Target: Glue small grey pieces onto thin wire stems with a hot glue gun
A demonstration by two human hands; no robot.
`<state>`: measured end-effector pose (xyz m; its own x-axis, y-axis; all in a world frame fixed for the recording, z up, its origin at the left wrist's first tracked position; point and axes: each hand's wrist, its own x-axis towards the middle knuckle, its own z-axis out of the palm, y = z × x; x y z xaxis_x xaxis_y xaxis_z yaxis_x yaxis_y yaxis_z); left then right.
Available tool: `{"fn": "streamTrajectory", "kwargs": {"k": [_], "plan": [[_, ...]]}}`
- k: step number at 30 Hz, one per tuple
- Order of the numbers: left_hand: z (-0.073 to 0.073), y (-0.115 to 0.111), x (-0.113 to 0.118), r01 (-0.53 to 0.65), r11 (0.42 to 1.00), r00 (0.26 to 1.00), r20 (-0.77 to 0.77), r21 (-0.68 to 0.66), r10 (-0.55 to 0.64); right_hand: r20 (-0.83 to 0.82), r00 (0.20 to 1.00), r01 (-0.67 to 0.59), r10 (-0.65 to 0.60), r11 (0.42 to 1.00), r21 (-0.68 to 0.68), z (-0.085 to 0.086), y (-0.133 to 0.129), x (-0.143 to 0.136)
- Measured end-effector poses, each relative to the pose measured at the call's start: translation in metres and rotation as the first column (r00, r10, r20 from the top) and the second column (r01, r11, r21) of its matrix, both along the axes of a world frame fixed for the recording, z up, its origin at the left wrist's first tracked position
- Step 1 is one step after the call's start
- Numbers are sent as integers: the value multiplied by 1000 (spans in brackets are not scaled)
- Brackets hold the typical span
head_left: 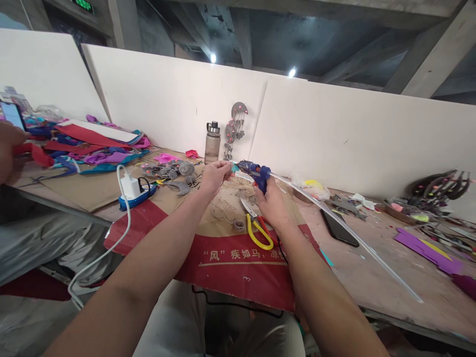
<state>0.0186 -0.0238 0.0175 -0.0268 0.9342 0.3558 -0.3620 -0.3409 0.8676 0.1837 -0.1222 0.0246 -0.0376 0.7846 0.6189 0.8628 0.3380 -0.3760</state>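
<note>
My right hand (274, 201) is wrapped round the handle of a blue hot glue gun (262, 174), whose nozzle points left. A long clear glue stick (334, 218) sticks out of the gun's back and slants down to the right. Pinched in the fingertips of my left hand (218, 174) is a small teal piece (235, 167), close to the nozzle; whether the two touch I cannot tell. Below my hands lie yellow-handled scissors (256, 233), a red-handled tool (266, 229) partly hidden by my right hand, and a small coil of grey cord (238, 225).
A water bottle (212, 144) stands against the white board (156, 94), beside a hanging grey ornament (238, 124). Left are a blue power strip (137, 197) with a white charger and a fabric heap (92, 148). A black phone (339, 228) lies right. Another person's hand (7, 144) shows far left.
</note>
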Motion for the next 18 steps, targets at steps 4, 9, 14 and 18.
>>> {"fn": "streamTrajectory", "kwargs": {"k": [4, 9, 14, 18], "plan": [[1, -1, 0, -3, 1000, 1000, 8, -3, 3, 13, 1000, 19, -19, 1000, -8, 3, -3, -2], [0, -1, 1, 7, 1000, 1000, -13, -3, -7, -6, 1000, -10, 10, 1000, 1, -2, 3, 1], [0, 1, 0, -10, 1000, 1000, 5, 2, 10, -6, 1000, -12, 12, 1000, -2, -4, 4, 2], [0, 0, 0, -3, 1000, 1000, 2, -2, 3, -27, 999, -29, 29, 1000, 9, -6, 6, 2]]}}
